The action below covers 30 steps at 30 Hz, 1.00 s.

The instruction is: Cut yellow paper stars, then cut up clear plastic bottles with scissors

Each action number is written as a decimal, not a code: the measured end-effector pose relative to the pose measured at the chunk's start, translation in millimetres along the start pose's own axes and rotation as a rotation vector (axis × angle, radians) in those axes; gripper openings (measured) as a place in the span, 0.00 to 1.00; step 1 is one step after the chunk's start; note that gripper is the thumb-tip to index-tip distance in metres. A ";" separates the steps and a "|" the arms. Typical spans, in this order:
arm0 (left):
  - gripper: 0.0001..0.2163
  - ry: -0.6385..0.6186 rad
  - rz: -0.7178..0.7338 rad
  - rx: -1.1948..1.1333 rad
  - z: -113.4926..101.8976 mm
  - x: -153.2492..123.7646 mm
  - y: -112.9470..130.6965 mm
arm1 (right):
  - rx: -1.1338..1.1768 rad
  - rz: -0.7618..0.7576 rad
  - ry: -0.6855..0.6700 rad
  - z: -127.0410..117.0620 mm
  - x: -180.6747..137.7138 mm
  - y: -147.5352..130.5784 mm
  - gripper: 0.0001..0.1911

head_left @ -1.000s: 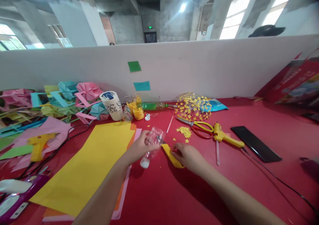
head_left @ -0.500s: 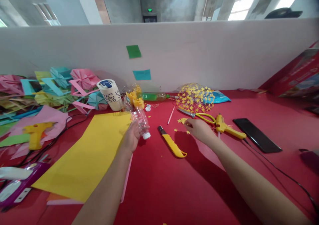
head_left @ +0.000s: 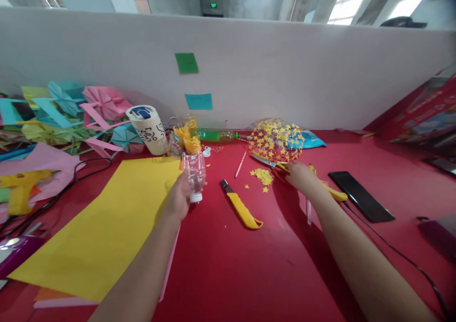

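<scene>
Clear plastic bottle (head_left: pixel 195 172), white cap (head_left: pixel 195 198) down, over red worktop (head_left: pixel 221 274), left hand (head_left: pixel 181 193) fingers clamped round it; probably light, easily dented: grip near neck. Right hand (head_left: pixel 301 175) at yellow-handled metal scissors (head_left: pixel 264 161); can't tell finger closure.

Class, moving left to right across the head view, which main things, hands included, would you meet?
Leftmost yellow pistol-shaped glue gun, white cylindrical cup with dark markings, left hand holding a clear plastic bottle, long yellow-handled knife, right hand, black rectangular phone.
</scene>
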State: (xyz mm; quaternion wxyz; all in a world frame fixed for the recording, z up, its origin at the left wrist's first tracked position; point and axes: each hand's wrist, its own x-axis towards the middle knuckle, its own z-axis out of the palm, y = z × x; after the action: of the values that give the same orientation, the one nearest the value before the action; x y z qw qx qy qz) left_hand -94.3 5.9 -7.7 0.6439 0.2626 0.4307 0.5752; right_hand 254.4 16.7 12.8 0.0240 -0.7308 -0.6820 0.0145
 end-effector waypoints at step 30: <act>0.18 -0.042 0.114 -0.109 -3.9 -8.5 16.2 | 0.415 -0.184 -0.133 19.1 -85.6 -116.0 0.09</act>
State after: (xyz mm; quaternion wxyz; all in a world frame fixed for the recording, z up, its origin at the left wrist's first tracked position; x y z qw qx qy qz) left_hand -105.6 0.3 6.0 0.6324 0.2631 0.3694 0.6281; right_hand 131.9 -60.5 -0.9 0.1299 -0.6423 -0.7283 0.2004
